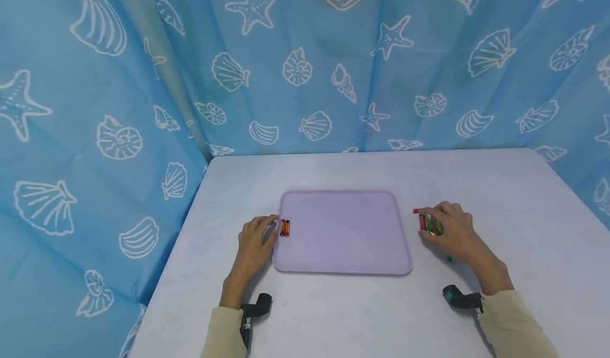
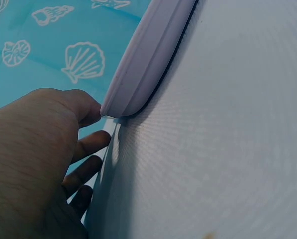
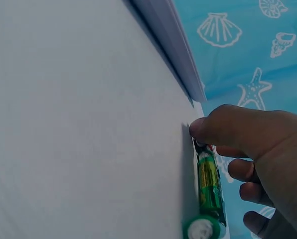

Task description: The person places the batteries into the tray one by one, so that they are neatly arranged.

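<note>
A lilac tray (image 1: 343, 231) lies on the table. Inside it, along the left edge, two red-and-black batteries (image 1: 285, 228) stand side by side. My left hand (image 1: 254, 241) is at the tray's left edge, thumb and fingers apart; its thumb (image 2: 88, 107) appears at the rim in the left wrist view. To the right of the tray, my right hand (image 1: 452, 231) is over a group of red and green batteries (image 1: 422, 222), thumb and index finger spread around them. One red battery (image 1: 416, 210) lies by the index fingertip. A green battery (image 3: 210, 184) shows below the right thumb; contact is unclear.
One green battery (image 1: 450, 259) lies apart, below the right hand. The white table (image 1: 343, 315) extends around the tray. A blue curtain (image 1: 295, 104) with shell prints hangs behind and to the left. Black wrist cameras (image 1: 257, 305) sit on both forearms.
</note>
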Demonstrator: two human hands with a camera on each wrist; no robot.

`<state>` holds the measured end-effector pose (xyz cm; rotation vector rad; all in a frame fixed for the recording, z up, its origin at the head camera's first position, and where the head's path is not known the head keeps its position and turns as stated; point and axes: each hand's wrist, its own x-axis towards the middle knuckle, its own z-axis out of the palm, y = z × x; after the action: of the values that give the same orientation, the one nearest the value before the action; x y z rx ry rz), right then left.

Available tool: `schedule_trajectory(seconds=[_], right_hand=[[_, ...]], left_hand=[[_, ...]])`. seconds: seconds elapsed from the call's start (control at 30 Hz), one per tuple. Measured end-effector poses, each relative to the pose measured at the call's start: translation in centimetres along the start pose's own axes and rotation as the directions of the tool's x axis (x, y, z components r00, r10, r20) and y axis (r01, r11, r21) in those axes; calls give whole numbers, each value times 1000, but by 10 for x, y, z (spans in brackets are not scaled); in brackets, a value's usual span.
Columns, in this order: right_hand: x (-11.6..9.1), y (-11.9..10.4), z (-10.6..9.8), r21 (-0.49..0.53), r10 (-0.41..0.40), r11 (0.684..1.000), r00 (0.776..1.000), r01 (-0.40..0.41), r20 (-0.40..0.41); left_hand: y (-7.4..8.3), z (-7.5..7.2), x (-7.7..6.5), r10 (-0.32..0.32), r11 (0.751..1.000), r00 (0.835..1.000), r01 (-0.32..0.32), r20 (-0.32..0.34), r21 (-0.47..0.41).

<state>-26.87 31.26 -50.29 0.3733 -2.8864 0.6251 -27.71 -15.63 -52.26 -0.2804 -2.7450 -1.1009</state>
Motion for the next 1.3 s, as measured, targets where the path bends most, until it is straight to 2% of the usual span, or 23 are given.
schedule_trajectory(seconds=[0.17, 0.3, 0.47, 0.6, 0.7, 0.8, 1.3], right_hand=[[2, 4, 0, -9, 21, 1000, 999, -20, 43], [1, 7, 2, -2, 11, 1000, 999, -11, 34], [-2, 6, 4, 19, -3, 1000, 1000, 4, -17], [-2, 3, 5, 55, -58, 996, 993, 64, -105], [1, -3, 6, 95, -99, 989, 982, 116, -163], [4, -10, 8, 125, -115, 982, 976, 140, -188], [14, -51, 30, 208, -140, 961, 968, 184, -210]], left_hand=[[-1, 0, -1, 24, 1000, 1000, -24, 3, -6], [-1, 0, -1, 18, 1000, 1000, -18, 2, -14], [-2, 1, -1, 20, 1000, 1000, -20, 4, 3], [-1, 0, -1, 8, 1000, 1000, -8, 8, 10], [0, -3, -1, -3, 1000, 1000, 3, 5, 1], [-1, -4, -1, -3, 1000, 1000, 3, 3, 3], [-3, -2, 0, 30, 1000, 999, -30, -15, -7]])
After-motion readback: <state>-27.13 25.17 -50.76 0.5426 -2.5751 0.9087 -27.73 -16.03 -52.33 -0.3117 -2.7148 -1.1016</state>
